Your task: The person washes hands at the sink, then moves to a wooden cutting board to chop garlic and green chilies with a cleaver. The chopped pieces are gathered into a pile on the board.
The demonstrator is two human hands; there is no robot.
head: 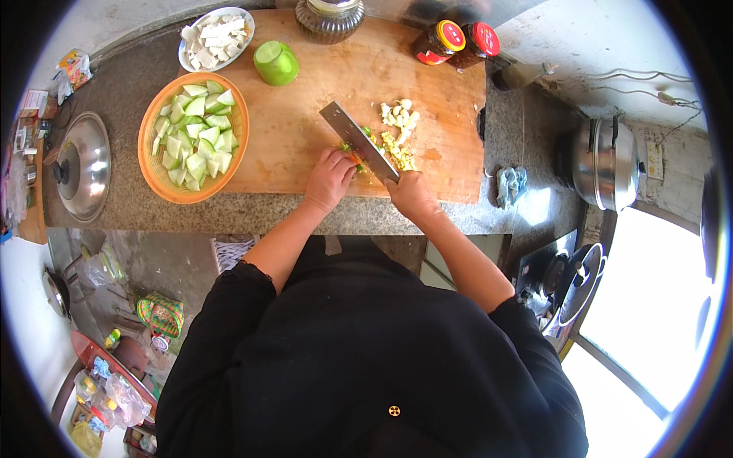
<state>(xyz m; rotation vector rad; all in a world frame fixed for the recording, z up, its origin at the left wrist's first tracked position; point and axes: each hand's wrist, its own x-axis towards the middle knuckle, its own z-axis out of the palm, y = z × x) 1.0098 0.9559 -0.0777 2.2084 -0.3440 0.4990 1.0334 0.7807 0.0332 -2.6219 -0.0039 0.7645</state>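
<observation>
My right hand (413, 196) grips the handle of a cleaver (359, 140), whose broad steel blade slants up and left over the wooden cutting board (286, 143). The fingertips of my left hand (330, 178) press on small green and orange vegetable pieces (354, 157) beside the blade, partly hidden by it. To the right of the blade lie chopped pale-yellow bits (398, 151), with whole peeled garlic cloves (401, 114) just above them. An orange plastic basket (146, 172) of cut pale-green vegetable chunks (194, 137) stands at the board's left edge.
A bowl of white pieces (215, 40), a green gourd-like vegetable piece (276, 63), a glass jar (330, 22) and two red-lidded jars (438, 43) stand along the back. A steel lid (86, 166) lies far left. A crumpled cloth (511, 186) and a steel pot (607, 163) are right.
</observation>
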